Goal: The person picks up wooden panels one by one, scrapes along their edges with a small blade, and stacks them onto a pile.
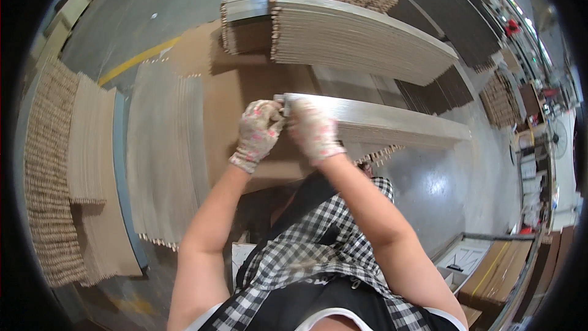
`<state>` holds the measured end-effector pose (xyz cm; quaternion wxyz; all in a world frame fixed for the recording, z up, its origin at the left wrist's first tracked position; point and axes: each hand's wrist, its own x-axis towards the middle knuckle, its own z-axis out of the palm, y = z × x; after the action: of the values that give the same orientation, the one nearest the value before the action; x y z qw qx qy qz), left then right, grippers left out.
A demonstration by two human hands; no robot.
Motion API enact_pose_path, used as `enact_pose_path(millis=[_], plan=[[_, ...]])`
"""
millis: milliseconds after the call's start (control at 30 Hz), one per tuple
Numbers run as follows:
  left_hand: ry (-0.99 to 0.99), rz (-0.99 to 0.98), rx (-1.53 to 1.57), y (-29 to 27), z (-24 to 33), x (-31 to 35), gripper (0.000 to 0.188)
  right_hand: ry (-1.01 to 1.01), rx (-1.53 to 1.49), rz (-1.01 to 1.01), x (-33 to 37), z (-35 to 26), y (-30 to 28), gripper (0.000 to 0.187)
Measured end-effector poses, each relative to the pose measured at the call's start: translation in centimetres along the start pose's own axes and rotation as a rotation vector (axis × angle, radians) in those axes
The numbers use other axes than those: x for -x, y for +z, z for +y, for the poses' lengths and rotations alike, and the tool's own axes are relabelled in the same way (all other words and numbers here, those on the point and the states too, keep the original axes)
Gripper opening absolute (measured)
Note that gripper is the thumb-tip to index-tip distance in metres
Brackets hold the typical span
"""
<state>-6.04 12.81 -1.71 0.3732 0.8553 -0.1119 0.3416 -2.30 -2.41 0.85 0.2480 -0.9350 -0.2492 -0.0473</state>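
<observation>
Both my hands wear pale knit gloves with pink and red marks. They meet at the near left end of a long low stack of thin grey-brown slats (392, 116), whose top face shines. Just left of that end, my left hand (258, 132) has its fingers curled in a pinch; whatever they hold is too small or hidden to name. My right hand (312, 129) lies against the stack's end and is smeared by motion, so its grip is unclear. A small greyish piece (280, 97) shows between the hands at the stack's corner.
A taller slat stack (361, 40) stands beyond, with dark stacks (450, 12) behind it. Brown cardboard (236, 110) lies under the work. More slat stacks (165, 153) line the left, beside a blue-grey panel (122, 178). Lower right sits a cardboard box (499, 270).
</observation>
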Motion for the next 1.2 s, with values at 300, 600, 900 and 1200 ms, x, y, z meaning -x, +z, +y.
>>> enact_pose_path(millis=[300, 600, 900, 1200], plan=[[0.035, -0.025, -0.043, -1.0, 1.5, -0.9, 0.023, 0.459, -0.378, 0.455, 5.0, 21.2, -11.2, 0.003], [0.205, -0.151, -0.294, 3.2, 8.2, -4.4, 0.030, 0.234, -0.043, 0.113, 4.6, 15.1, -12.1, 0.021], [0.192, -0.279, -0.302, 9.9, 10.4, -5.6, 0.031, 0.277, 0.206, 0.254, 6.6, 19.1, -13.9, 0.005], [0.201, -0.265, -0.324, 9.9, 10.0, -5.4, 0.040, 0.202, 0.062, 0.259, 6.1, 16.5, -11.5, 0.004]])
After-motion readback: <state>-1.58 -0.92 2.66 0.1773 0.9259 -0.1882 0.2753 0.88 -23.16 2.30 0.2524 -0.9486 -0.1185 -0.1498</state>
